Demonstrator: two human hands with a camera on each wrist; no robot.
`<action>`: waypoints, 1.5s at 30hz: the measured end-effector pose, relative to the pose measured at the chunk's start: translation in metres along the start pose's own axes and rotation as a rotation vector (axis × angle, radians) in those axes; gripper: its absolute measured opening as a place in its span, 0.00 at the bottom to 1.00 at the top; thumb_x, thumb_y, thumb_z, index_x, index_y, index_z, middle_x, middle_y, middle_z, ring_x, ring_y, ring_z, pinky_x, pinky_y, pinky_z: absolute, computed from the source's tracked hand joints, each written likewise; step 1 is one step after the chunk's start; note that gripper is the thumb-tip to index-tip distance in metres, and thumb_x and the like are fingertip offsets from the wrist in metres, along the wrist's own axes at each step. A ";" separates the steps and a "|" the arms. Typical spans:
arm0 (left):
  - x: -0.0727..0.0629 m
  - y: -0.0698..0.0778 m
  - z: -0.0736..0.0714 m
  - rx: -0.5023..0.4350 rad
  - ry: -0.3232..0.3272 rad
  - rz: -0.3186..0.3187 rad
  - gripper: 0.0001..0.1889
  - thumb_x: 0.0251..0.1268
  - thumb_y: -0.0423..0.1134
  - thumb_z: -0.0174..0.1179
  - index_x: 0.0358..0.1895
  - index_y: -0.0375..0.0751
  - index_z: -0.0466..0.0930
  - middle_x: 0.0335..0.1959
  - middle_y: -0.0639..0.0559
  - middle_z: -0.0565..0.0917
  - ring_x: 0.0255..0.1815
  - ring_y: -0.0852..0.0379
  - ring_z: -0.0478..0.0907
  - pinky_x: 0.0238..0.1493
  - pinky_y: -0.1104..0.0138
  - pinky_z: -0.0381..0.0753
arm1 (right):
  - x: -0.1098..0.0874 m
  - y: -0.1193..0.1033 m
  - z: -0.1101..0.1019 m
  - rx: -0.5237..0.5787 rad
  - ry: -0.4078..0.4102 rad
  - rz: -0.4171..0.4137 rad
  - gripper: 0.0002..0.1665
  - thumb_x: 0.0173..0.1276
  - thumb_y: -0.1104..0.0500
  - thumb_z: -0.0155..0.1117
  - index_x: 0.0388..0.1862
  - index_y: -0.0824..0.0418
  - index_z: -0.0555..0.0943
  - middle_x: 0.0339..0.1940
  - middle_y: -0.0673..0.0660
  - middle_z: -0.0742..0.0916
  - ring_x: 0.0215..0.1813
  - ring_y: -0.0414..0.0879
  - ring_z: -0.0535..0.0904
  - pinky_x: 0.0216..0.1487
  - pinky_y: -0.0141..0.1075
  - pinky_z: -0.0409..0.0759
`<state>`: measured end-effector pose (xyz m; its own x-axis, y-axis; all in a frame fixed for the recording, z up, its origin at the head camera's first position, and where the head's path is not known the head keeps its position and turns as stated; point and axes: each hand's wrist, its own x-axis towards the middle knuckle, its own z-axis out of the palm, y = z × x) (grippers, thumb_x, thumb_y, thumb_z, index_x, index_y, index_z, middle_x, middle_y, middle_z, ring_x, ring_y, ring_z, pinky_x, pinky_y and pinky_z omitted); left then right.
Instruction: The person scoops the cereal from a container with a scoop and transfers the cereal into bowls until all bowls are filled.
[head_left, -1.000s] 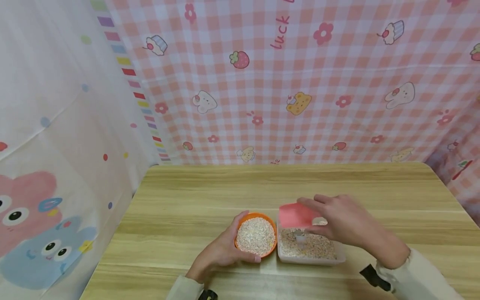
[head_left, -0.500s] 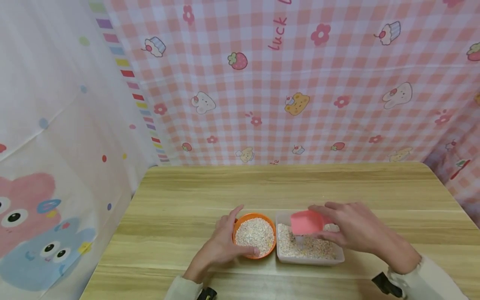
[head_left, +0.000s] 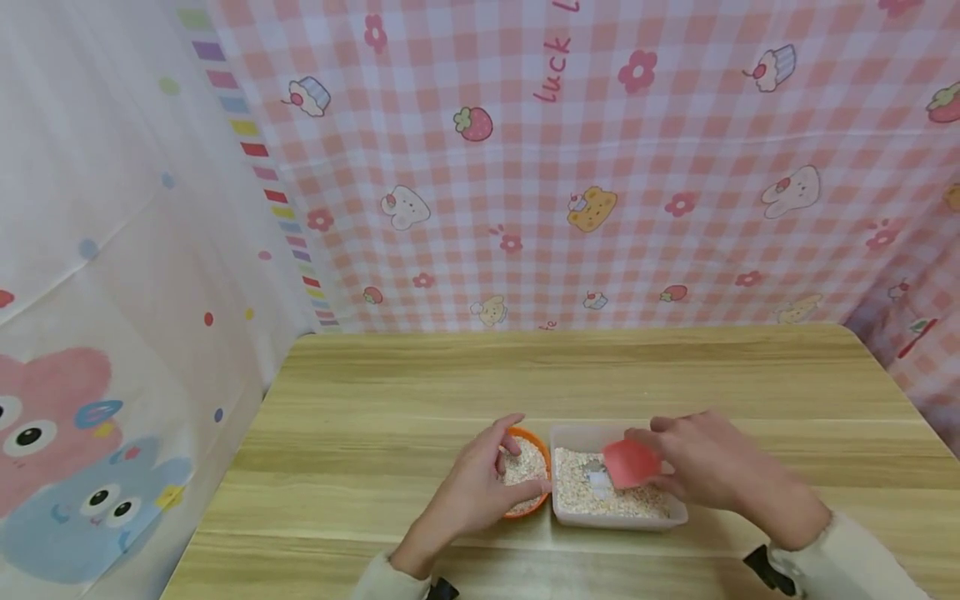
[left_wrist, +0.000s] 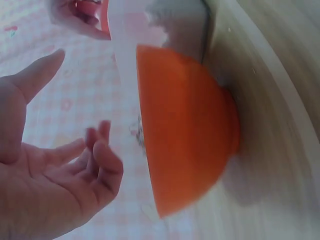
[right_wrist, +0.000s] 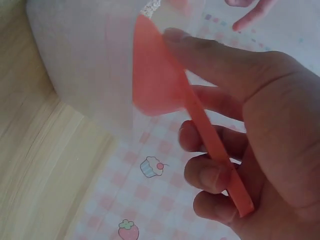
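Observation:
My left hand [head_left: 480, 492] hovers over the left side of an orange bowl [left_wrist: 187, 130], fingers loosely bent and holding nothing. In the left wrist view a gap shows between the fingers and the bowl's rim. Pale oat-like flakes [head_left: 527, 467] fill the bowl nearly to its rim. To its right stands a whitish translucent plastic box [head_left: 618, 523] with more flakes. My right hand [head_left: 712, 462] grips a pink scoop [right_wrist: 160, 75] by its handle, thumb and fingers wrapped round. The scoop's head is low in the box, over the flakes, beside a bare patch [head_left: 597, 482] of the box's bottom.
A light wood-grain table [head_left: 420, 383] carries the bowl and the box side by side near its front. Behind it hangs a pink checked curtain [head_left: 540, 167], and a white printed curtain [head_left: 150, 283] hangs on the left.
My left hand has let go of the bowl's side and moved right, over it. The scoop has moved right and lower in the box, and more of the bare patch shows.

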<state>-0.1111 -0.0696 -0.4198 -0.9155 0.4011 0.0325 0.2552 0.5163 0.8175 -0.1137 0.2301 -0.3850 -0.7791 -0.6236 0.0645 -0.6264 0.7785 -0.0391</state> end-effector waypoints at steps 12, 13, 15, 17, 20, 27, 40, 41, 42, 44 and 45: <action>0.010 0.012 0.020 0.039 -0.213 -0.056 0.54 0.51 0.49 0.77 0.78 0.43 0.53 0.26 0.61 0.78 0.23 0.66 0.71 0.34 0.74 0.73 | 0.007 -0.006 0.007 0.160 -0.168 0.054 0.26 0.49 0.47 0.81 0.48 0.49 0.86 0.30 0.44 0.84 0.28 0.35 0.72 0.28 0.36 0.72; 0.011 0.013 0.021 0.040 -0.217 -0.063 0.55 0.50 0.49 0.77 0.78 0.44 0.52 0.25 0.61 0.77 0.23 0.66 0.71 0.34 0.73 0.73 | 0.008 -0.006 0.008 0.191 -0.182 0.060 0.27 0.50 0.46 0.80 0.49 0.50 0.86 0.32 0.44 0.85 0.29 0.35 0.73 0.30 0.37 0.73; 0.012 0.013 0.023 0.045 -0.220 -0.079 0.56 0.49 0.49 0.78 0.79 0.44 0.52 0.25 0.61 0.77 0.23 0.66 0.71 0.33 0.73 0.73 | 0.009 -0.007 0.009 0.248 -0.198 0.064 0.27 0.51 0.46 0.79 0.51 0.51 0.86 0.35 0.44 0.86 0.31 0.35 0.74 0.32 0.37 0.74; 0.013 0.014 0.024 0.050 -0.220 -0.095 0.56 0.48 0.49 0.78 0.79 0.45 0.52 0.24 0.60 0.77 0.22 0.65 0.71 0.32 0.73 0.72 | 0.010 -0.008 0.012 0.287 -0.205 0.065 0.27 0.53 0.44 0.78 0.51 0.52 0.86 0.37 0.44 0.87 0.33 0.35 0.75 0.34 0.37 0.75; 0.015 0.014 0.025 0.056 -0.222 -0.109 0.57 0.46 0.48 0.79 0.79 0.45 0.51 0.24 0.60 0.77 0.22 0.64 0.71 0.32 0.72 0.72 | 0.011 -0.010 0.016 0.312 -0.201 0.066 0.27 0.55 0.43 0.76 0.51 0.54 0.86 0.38 0.45 0.87 0.33 0.35 0.75 0.34 0.37 0.75; 0.017 0.014 0.027 0.064 -0.233 -0.111 0.59 0.45 0.47 0.80 0.79 0.42 0.50 0.22 0.61 0.77 0.23 0.66 0.71 0.36 0.73 0.73 | 0.013 -0.023 0.023 0.370 -0.184 0.117 0.24 0.60 0.43 0.73 0.47 0.59 0.85 0.30 0.43 0.83 0.29 0.36 0.70 0.30 0.34 0.70; 0.019 0.014 0.026 0.045 -0.257 -0.159 0.61 0.44 0.47 0.80 0.80 0.43 0.48 0.22 0.60 0.78 0.22 0.64 0.72 0.34 0.72 0.74 | 0.019 -0.041 0.034 0.346 -0.142 0.291 0.16 0.66 0.48 0.69 0.38 0.61 0.81 0.23 0.46 0.76 0.26 0.40 0.67 0.25 0.35 0.65; 0.019 0.014 0.026 0.044 -0.257 -0.158 0.61 0.44 0.47 0.80 0.80 0.43 0.48 0.22 0.60 0.78 0.22 0.64 0.72 0.34 0.72 0.74 | 0.019 -0.041 0.035 0.351 -0.137 0.294 0.15 0.66 0.49 0.69 0.35 0.59 0.80 0.21 0.46 0.75 0.25 0.41 0.66 0.23 0.35 0.64; 0.019 0.014 0.026 0.042 -0.257 -0.157 0.61 0.44 0.46 0.80 0.80 0.43 0.48 0.22 0.60 0.78 0.22 0.64 0.72 0.34 0.72 0.73 | 0.019 -0.041 0.036 0.355 -0.132 0.297 0.14 0.67 0.50 0.68 0.33 0.58 0.78 0.20 0.46 0.74 0.24 0.40 0.66 0.23 0.34 0.63; 0.019 0.014 0.027 0.035 -0.260 -0.159 0.61 0.44 0.46 0.80 0.80 0.43 0.48 0.22 0.59 0.78 0.22 0.64 0.72 0.34 0.72 0.74 | 0.019 -0.040 0.037 0.352 -0.116 0.297 0.13 0.67 0.50 0.68 0.31 0.56 0.76 0.20 0.46 0.72 0.22 0.40 0.65 0.21 0.34 0.62; 0.020 0.014 0.027 0.032 -0.261 -0.162 0.61 0.44 0.46 0.80 0.80 0.43 0.48 0.22 0.59 0.78 0.22 0.64 0.72 0.34 0.72 0.74 | 0.019 -0.040 0.037 0.343 -0.108 0.294 0.13 0.67 0.51 0.68 0.32 0.56 0.76 0.20 0.46 0.73 0.22 0.40 0.65 0.21 0.34 0.63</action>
<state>-0.1171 -0.0342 -0.4230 -0.8353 0.4903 -0.2487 0.1262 0.6112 0.7813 -0.1044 0.1840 -0.4190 -0.9118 -0.3978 -0.1019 -0.3368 0.8663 -0.3689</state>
